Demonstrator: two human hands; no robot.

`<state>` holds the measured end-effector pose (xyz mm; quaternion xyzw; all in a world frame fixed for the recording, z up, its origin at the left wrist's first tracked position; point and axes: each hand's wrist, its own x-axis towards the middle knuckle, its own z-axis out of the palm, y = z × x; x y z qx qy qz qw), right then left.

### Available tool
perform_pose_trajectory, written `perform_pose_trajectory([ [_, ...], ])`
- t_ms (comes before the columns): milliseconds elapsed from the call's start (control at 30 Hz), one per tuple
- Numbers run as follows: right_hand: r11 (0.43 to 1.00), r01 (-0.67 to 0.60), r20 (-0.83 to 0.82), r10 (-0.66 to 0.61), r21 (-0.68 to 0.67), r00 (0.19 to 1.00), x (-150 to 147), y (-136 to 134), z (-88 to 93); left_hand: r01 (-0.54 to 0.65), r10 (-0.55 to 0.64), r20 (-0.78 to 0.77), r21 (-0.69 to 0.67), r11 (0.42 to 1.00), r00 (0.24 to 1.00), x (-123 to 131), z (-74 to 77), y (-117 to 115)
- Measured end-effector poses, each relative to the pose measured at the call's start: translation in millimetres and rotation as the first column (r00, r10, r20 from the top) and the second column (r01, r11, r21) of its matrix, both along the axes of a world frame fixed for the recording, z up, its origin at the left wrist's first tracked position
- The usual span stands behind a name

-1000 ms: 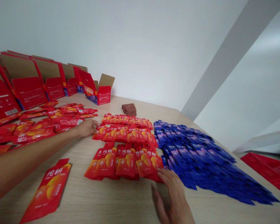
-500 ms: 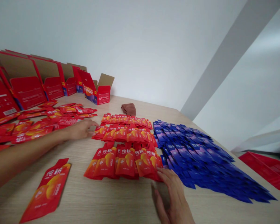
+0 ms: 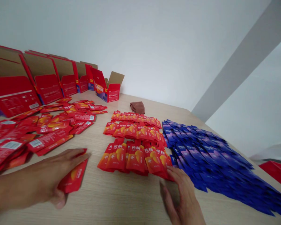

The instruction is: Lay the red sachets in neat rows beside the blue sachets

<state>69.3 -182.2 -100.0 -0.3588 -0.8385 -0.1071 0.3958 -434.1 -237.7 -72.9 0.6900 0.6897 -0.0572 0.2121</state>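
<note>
Head view: has L hand (image 3: 58,175) over a single red pouch (image 3: 76,176), left of front row of red pouches (image 3: 118,156). Stretches fingers across it, w/ thumb apart; can't tell if pinched or lifted off table (image 3: 112,200). Shows red w/ orange-yellow fruit print + small pale lettering, partly covered. Touches row's right end w/ R hand (image 3: 184,193), w/ thumb spread away, near blue pouches (image 3: 201,156).

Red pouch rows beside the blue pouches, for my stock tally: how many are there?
3: the back row nearest the brown cloth, the middle row, and the front row by the right hand.
</note>
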Motion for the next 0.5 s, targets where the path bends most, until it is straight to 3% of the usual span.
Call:
perform_pose_trajectory([
  [133,1.0,-0.006,-0.026,0.007,0.01,1.0,-4,-1,2.4,0.037,-0.049,0.089,0.131,0.991,0.995,20,25.1,41],
  [267,1.0,0.004,-0.031,-0.003,0.028,1.0,-6,-2,4.9,0.118,-0.143,0.141,0.171,0.978,0.98,32,33.0,70],
  [400,0.999,0.023,-0.011,-0.023,0.041,1.0,-4,-1,3.6,0.187,-0.23,0.209,0.208,0.96,0.95,44,33.1,79],
  [500,0.999,0.035,0.011,-0.035,0.026,0.999,1,1,-1.3,0.226,-0.274,0.247,0.207,0.952,0.93,50,44.0,80],
])
